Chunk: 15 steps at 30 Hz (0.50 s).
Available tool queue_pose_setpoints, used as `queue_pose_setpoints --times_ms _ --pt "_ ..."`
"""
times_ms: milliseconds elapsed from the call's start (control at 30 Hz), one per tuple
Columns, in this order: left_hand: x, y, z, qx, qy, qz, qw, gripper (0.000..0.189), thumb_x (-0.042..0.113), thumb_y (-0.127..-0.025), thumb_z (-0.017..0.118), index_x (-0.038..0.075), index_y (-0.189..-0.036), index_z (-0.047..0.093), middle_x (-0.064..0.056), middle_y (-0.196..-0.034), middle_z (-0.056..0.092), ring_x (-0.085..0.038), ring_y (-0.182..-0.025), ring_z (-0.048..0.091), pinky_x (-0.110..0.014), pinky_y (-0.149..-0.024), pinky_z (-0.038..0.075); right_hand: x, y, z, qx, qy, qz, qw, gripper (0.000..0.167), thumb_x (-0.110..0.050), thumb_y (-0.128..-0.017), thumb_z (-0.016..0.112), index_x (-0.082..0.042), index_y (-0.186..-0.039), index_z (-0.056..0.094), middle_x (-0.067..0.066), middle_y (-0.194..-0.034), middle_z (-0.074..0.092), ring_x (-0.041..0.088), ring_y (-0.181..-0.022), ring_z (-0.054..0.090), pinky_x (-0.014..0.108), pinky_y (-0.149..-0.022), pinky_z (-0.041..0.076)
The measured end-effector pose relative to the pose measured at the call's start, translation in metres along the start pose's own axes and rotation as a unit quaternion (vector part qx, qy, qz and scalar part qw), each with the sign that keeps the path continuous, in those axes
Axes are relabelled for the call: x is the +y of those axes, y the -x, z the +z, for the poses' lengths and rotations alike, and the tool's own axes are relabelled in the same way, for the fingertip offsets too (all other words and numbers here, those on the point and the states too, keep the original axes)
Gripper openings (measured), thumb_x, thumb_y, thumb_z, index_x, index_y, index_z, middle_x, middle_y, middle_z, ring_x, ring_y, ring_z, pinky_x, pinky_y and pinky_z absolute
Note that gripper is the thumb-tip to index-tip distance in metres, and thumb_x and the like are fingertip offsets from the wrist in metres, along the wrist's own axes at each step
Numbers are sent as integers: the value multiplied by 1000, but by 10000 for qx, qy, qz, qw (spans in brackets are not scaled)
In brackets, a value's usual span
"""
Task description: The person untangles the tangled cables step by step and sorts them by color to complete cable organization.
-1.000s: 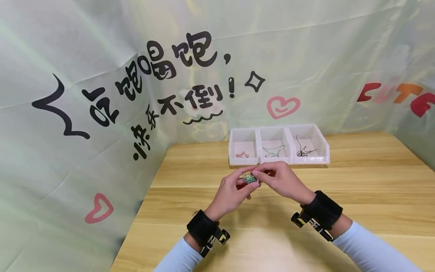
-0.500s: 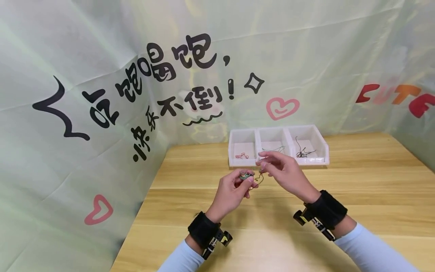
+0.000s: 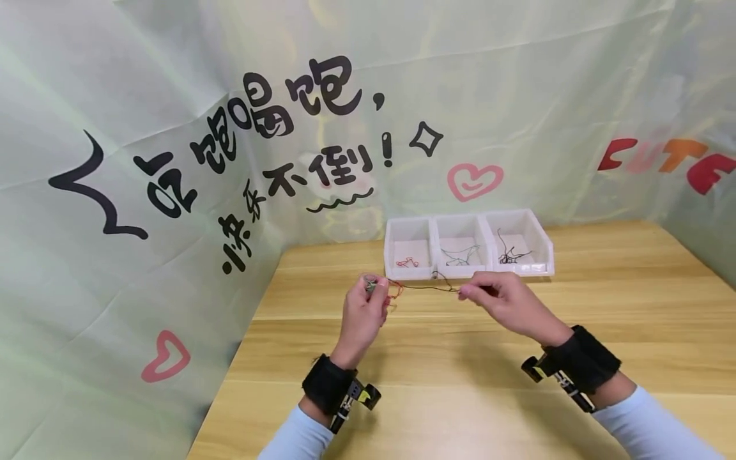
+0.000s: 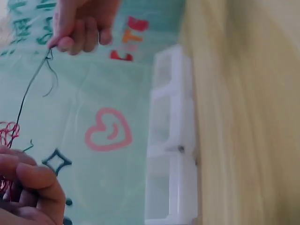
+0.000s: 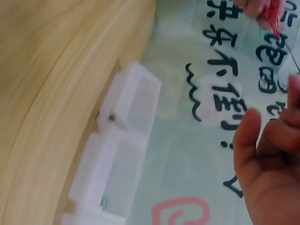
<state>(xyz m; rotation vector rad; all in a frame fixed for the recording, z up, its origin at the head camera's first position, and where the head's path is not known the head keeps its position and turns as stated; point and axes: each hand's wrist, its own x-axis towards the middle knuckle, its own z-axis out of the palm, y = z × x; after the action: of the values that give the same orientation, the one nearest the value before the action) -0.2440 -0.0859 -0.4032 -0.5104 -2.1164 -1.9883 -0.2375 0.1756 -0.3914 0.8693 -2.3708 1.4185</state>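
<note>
My left hand [image 3: 361,319] grips a tangle of coloured threads, with red loops [image 3: 395,292] hanging out past the fingers and some green showing beside the thumb. From it a black thread [image 3: 425,287] runs nearly straight across to my right hand [image 3: 513,308], whose thumb and fingers pinch its far end. In the left wrist view a loose tail of the black thread [image 4: 29,84] dangles below the pinching fingertips, and red loops [image 4: 8,132] stand above the curled left fingers. The right wrist view catches the red tangle [image 5: 273,18] at its top edge.
Behind the hands, a row of three joined white bins [image 3: 409,274] stands against the cloth backdrop. Red threads [image 3: 407,262] lie in the left bin, green threads [image 3: 460,257] in the middle one, black threads [image 3: 510,257] in the right. All rests on a wooden table [image 3: 437,396].
The hands were together at the tangle and have since moved apart, left hand leftward, right hand rightward. The black thread now stretches between them, and red loops hang from the left hand.
</note>
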Motion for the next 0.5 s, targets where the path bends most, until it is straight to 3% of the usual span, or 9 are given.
queue_pose_setpoints --times_ms 100,167,267,400,500 --pt "1 2 5 -119 -602 337 9975 19 23 -108 52 5 -104 58 -2 -69 48 -11 -51 39 -23 -48 33 -1 1 -2 221 -459 287 9983 14 -6 -103 58 -8 -101 72 5 -85 66 12 -68 57 25 -64 49" --pt "1 3 13 -330 -969 554 9932 19 25 -107 52 8 -103 58 0 -72 51 -10 -54 43 -24 -50 35 -4 -1 2 69 -708 365 9968 16 -8 -105 54 -4 -110 70 10 -93 69 17 -77 64 28 -70 54" --pt "4 2 24 -515 -1209 853 9876 19 27 -107 52 10 -101 58 2 -73 51 -10 -58 46 -24 -52 37 -11 -6 12 -315 -726 382 9961 23 -14 -104 58 -1 -120 68 10 -97 71 24 -79 68 32 -68 57" --pt "8 1 31 -631 -1124 1115 9854 18 28 -108 52 11 -103 56 1 -74 53 -11 -60 48 -25 -54 39 -19 -9 24 -945 -426 520 9933 26 -23 -97 71 -3 -113 72 -2 -85 71 20 -68 68 32 -59 56" --pt "9 1 31 -695 -1005 1144 9859 17 27 -107 54 10 -104 56 0 -75 54 -10 -61 48 -25 -54 40 -22 -8 25 -1282 -587 710 9875 16 -20 -97 70 -4 -101 71 -2 -76 69 15 -60 63 29 -54 53"
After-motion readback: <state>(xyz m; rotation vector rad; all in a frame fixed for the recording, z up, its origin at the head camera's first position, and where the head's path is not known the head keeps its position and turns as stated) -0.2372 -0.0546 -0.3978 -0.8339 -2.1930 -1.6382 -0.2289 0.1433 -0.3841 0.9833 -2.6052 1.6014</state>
